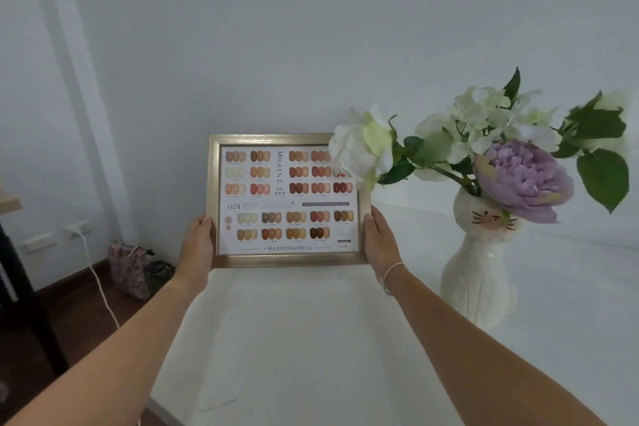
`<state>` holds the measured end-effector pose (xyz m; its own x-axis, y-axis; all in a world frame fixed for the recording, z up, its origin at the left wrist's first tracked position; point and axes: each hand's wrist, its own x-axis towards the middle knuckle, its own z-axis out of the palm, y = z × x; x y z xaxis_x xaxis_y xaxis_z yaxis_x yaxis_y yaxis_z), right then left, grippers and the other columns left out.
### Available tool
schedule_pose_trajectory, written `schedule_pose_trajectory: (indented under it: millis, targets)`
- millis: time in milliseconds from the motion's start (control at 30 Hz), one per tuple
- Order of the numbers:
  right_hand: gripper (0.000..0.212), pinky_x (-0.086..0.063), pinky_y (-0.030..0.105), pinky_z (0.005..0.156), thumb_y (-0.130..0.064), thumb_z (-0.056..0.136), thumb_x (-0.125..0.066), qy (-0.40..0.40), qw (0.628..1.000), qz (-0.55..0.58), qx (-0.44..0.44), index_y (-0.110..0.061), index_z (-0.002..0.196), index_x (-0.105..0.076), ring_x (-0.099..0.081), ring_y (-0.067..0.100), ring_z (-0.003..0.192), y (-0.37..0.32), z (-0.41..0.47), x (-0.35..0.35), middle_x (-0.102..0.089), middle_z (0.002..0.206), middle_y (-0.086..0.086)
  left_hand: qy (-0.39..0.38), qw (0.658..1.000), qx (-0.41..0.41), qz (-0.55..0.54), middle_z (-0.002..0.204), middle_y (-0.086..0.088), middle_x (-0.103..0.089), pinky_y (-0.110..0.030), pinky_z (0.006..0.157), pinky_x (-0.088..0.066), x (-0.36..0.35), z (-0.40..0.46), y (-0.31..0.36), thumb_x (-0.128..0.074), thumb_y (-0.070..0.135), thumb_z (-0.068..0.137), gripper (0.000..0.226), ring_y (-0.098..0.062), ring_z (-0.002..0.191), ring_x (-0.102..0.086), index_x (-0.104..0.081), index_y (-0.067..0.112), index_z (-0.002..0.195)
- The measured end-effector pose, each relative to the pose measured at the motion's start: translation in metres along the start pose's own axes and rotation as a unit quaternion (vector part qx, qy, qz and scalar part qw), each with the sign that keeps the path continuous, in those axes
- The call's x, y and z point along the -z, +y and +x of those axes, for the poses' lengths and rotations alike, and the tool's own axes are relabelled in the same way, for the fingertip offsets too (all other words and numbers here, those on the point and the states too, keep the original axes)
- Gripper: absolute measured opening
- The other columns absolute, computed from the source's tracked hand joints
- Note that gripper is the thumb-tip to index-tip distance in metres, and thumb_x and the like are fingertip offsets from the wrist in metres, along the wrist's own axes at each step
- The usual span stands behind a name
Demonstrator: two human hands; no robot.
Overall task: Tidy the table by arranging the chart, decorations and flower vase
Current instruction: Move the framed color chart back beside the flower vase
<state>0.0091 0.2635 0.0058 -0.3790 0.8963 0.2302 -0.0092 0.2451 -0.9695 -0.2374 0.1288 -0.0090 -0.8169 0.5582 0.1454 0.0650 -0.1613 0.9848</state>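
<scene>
A gold-framed chart (287,201) of nail colour swatches stands upright at the far left end of the white table (311,339), close to the wall. My left hand (197,245) grips its lower left edge and my right hand (379,241) grips its lower right edge. To the right stands a white cat-shaped flower vase (479,273) with white blooms and one purple bloom (522,180). One white flower (363,149) covers the chart's upper right corner.
The table's left edge drops to a dark wooden floor, where a patterned bag (133,270) leans on the wall. A white cable (100,284) runs down from a wall socket (79,228). A dark table leg (20,287) stands at the far left.
</scene>
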Motion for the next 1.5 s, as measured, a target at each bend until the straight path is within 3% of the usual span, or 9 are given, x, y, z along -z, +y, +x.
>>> schedule_pose_trajectory:
  millis: [133,333,533,600,700,867,1033,1233,1500]
  targets:
    - [0.037,-0.041,0.011,0.064,-0.027,0.099,-0.022,0.046,0.999,0.004,0.002,-0.024,0.13,-0.042,-0.054,0.002,0.086,0.001,0.024,0.012,-0.056,0.111,-0.006,-0.022,1.0,-0.016,-0.013,0.092,0.003,-0.066,-0.027,0.058,-0.051,-0.033,0.015,0.003,-0.029,0.03,0.096,0.025,-0.013,0.083,-0.066,-0.053,0.026,0.093]
    - [0.037,-0.045,0.019,0.064,-0.024,0.098,-0.024,0.122,0.992,0.036,0.014,-0.022,0.125,-0.049,-0.056,0.008,0.083,0.013,0.046,0.022,-0.06,0.106,-0.002,-0.057,0.997,-0.021,-0.036,0.111,-0.007,-0.062,-0.044,0.087,-0.05,-0.075,0.036,-0.005,-0.028,0.026,0.097,0.027,-0.024,0.101,-0.06,-0.049,0.017,0.113]
    - [0.036,-0.04,0.012,0.056,-0.024,0.098,-0.026,0.157,0.987,0.026,-0.003,-0.021,0.127,-0.047,-0.054,0.001,0.081,0.034,0.052,0.031,-0.058,0.111,-0.003,-0.078,0.996,-0.019,-0.042,0.11,-0.005,-0.061,-0.036,0.08,-0.048,-0.093,0.043,-0.024,-0.029,0.025,0.096,0.026,-0.019,0.098,-0.059,-0.05,0.019,0.111]
    - [0.037,-0.045,0.015,0.064,-0.024,0.098,-0.026,0.164,0.986,0.02,0.001,-0.021,0.128,-0.047,-0.057,0.01,0.091,0.037,0.054,0.032,-0.059,0.115,-0.001,-0.083,0.995,-0.015,-0.047,0.111,-0.005,-0.061,-0.039,0.088,-0.047,-0.094,0.045,-0.031,-0.03,0.025,0.097,0.028,-0.021,0.102,-0.059,-0.05,0.018,0.114]
    - [0.037,-0.048,0.026,0.079,-0.024,0.098,-0.026,0.172,0.985,0.018,0.004,-0.023,0.129,-0.047,-0.055,0.018,0.103,0.041,0.054,0.032,-0.059,0.118,0.0,-0.086,0.995,-0.021,-0.049,0.106,0.001,-0.063,-0.034,0.083,-0.047,-0.094,0.046,-0.04,-0.03,0.026,0.097,0.029,-0.015,0.098,-0.06,-0.05,0.018,0.116]
    - [0.036,-0.039,0.013,0.066,-0.026,0.098,-0.029,0.19,0.982,0.009,0.013,-0.025,0.129,-0.046,-0.05,0.011,0.098,0.047,0.054,0.032,-0.055,0.111,-0.009,-0.088,0.995,-0.024,-0.044,0.106,0.001,-0.064,-0.037,0.091,-0.045,-0.093,0.045,-0.047,-0.031,0.027,0.096,0.024,-0.014,0.099,-0.06,-0.055,0.029,0.099]
    - [0.036,-0.035,0.008,0.064,-0.028,0.097,-0.032,0.221,0.975,0.007,0.019,-0.026,0.13,-0.047,-0.049,0.011,0.097,0.051,0.051,0.031,-0.053,0.107,-0.011,-0.094,0.994,-0.043,-0.038,0.112,-0.003,-0.064,-0.039,0.096,-0.045,-0.091,0.043,-0.048,-0.032,0.027,0.096,0.028,-0.019,0.107,-0.059,-0.058,0.026,0.105]
    - [0.036,-0.035,0.007,0.062,-0.029,0.097,-0.034,0.238,0.971,0.012,0.018,-0.026,0.13,-0.047,-0.049,0.011,0.095,0.053,0.049,0.03,-0.052,0.104,-0.012,-0.093,0.994,-0.057,-0.021,0.097,0.008,-0.068,-0.026,0.078,-0.046,-0.091,0.037,-0.046,-0.03,0.028,0.097,0.033,-0.011,0.097,-0.062,-0.062,0.031,0.095]
    - [0.037,-0.035,0.008,0.062,-0.03,0.096,-0.035,0.24,0.971,0.016,0.013,-0.026,0.132,-0.045,-0.049,0.012,0.097,0.052,0.046,0.032,-0.052,0.107,-0.009,-0.103,0.993,-0.059,-0.011,0.114,-0.002,-0.065,-0.037,0.094,-0.046,-0.091,0.034,-0.046,-0.03,0.03,0.097,0.034,-0.017,0.107,-0.059,-0.058,0.023,0.115]
